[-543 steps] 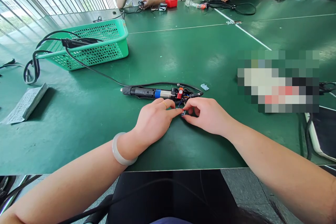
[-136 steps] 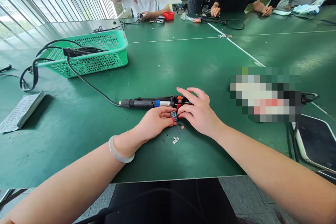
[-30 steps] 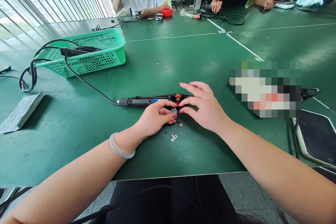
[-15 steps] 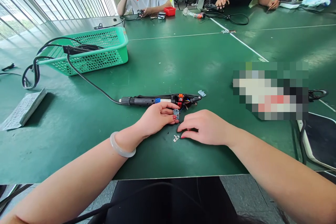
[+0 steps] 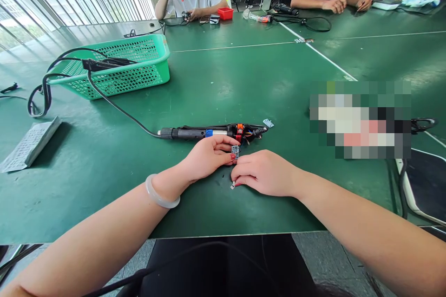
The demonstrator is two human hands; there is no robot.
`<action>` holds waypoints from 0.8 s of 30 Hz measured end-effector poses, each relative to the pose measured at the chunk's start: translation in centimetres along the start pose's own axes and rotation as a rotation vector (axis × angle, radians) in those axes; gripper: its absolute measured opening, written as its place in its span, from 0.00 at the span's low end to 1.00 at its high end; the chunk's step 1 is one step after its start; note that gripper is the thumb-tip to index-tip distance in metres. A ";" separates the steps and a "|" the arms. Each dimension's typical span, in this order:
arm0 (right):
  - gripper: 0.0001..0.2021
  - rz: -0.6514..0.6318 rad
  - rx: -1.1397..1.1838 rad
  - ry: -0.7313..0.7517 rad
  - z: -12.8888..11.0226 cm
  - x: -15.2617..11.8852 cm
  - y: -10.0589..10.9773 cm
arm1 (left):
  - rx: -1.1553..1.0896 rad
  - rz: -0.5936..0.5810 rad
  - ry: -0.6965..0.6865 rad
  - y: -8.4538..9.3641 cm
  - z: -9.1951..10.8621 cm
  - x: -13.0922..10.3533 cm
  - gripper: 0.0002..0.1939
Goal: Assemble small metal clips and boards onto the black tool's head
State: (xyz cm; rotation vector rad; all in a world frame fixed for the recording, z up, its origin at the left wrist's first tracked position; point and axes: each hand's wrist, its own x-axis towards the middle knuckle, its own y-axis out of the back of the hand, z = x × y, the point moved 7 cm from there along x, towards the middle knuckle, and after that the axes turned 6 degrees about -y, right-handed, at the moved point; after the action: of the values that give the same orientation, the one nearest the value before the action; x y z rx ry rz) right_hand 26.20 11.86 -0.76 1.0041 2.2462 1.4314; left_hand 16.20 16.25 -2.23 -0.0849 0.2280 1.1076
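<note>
My left hand (image 5: pixel 211 157) is closed, pinching a small blue circuit board (image 5: pixel 235 150) between thumb and fingers just in front of a black cylindrical tool (image 5: pixel 188 133) with exposed wires at its right end. My right hand (image 5: pixel 263 172) is closed too, its thumb and fingertips on a small silvery metal piece (image 5: pixel 232 185) at the table surface; the fingers cover part of that piece. Beyond the tool's tip lies another small light-blue board (image 5: pixel 268 123). A black cable runs from the tool's left end to a green basket.
The green plastic basket (image 5: pixel 114 74) holds black cables at the left. A wrapped packet (image 5: pixel 31 144) lies nearer the left edge. On the right are a blurred-out object (image 5: pixel 362 120) and a dark-topped pale device (image 5: pixel 427 181). Two people sit across the table near a red box (image 5: pixel 225 13).
My right hand has moved slightly left and closed on the small metal piece. The left hand stays with the circuit board. Across the table, one person's hand has moved right, away from the black cables.
</note>
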 end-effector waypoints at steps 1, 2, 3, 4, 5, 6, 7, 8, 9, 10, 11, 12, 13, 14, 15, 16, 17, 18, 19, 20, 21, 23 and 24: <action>0.06 -0.010 0.003 -0.009 0.0 0.0 0.0 | 0.001 -0.002 -0.002 0.0 0.0 0.0 0.14; 0.06 -0.018 0.004 -0.017 0.0 0.0 0.0 | 0.003 -0.003 -0.003 0.0 0.0 0.0 0.14; 0.06 -0.024 0.006 -0.021 0.1 0.0 0.0 | 0.004 -0.005 -0.002 0.0 0.0 0.0 0.15; 0.06 -0.030 0.011 -0.023 0.1 0.0 0.0 | 0.004 -0.007 0.000 0.0 -0.1 0.0 0.15; 0.06 -0.035 0.018 -0.024 0.1 0.0 0.0 | 0.002 -0.007 0.002 0.0 -0.1 0.0 0.15; 0.06 -0.038 0.032 -0.027 0.2 0.0 0.1 | 0.000 -0.008 0.002 0.0 -0.1 0.0 0.15; 0.06 -0.042 0.049 -0.031 0.2 0.0 0.1 | 0.000 -0.008 0.001 0.0 -0.1 0.0 0.15; 0.06 -0.044 0.071 -0.037 0.3 0.0 0.2 | 0.001 -0.007 -0.001 0.0 -0.1 0.0 0.15; 0.06 -0.045 0.095 -0.043 0.3 0.1 0.3 | 0.003 -0.007 -0.003 0.0 -0.1 0.0 0.15; 0.06 -0.042 0.120 -0.050 0.4 0.1 0.4 | 0.004 -0.007 -0.004 0.0 -0.1 0.0 0.15; 0.06 -0.035 0.144 -0.057 0.4 0.1 0.6 | 0.003 -0.008 -0.003 0.0 -0.1 0.0 0.15; 0.05 -0.022 0.168 -0.064 0.5 0.1 0.8 | -0.001 -0.009 0.002 0.0 -0.1 0.0 0.15; 0.05 -0.003 0.191 -0.073 0.6 0.1 1.1 | -0.006 -0.010 0.010 0.0 -0.1 -0.1 0.15; 0.04 0.018 0.214 -0.083 0.7 0.0 1.3 | -0.011 -0.010 0.018 0.0 -0.1 -0.1 0.15; 0.04 0.046 0.236 -0.096 0.8 0.0 1.6 | -0.011 -0.011 0.025 -0.1 -0.1 -0.1 0.15; 0.04 0.084 0.250 -0.114 1.0 0.0 1.9 | -0.007 -0.011 0.027 -0.1 -0.1 -0.1 0.14; 0.04 0.133 0.252 -0.139 1.3 -0.1 2.3 | -0.004 -0.016 0.026 -0.2 -0.1 -0.1 0.14; 0.04 0.193 0.239 -0.171 1.7 -0.1 2.7 | -0.003 -0.024 0.021 -0.3 -0.1 -0.1 0.14; 0.05 0.254 0.210 -0.203 2.0 -0.2 3.1 | -0.006 -0.034 0.014 -0.4 0.0 -0.1 0.14; 0.05 0.314 0.168 -0.230 2.3 -0.4 3.5 | -0.013 -0.046 0.005 -0.5 -0.1 -0.1 0.14; 0.05 0.365 0.118 -0.247 2.5 -0.5 3.7 | -0.019 -0.057 -0.003 -0.6 -0.1 -0.1 0.14; 0.05 0.421 0.015 -0.247 2.6 -0.6 4.0 | -0.022 -0.069 -0.016 -0.6 -0.2 -0.1 0.15; 0.06 0.430 -0.034 -0.235 2.6 -0.6 4.0 | -0.015 -0.068 -0.024 -0.6 -0.3 -0.1 0.15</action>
State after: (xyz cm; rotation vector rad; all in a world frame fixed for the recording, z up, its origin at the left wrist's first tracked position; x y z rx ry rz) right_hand 29.72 14.22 1.53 1.6242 1.9062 1.4111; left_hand 16.63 15.88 -2.48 -0.0925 0.1941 1.0419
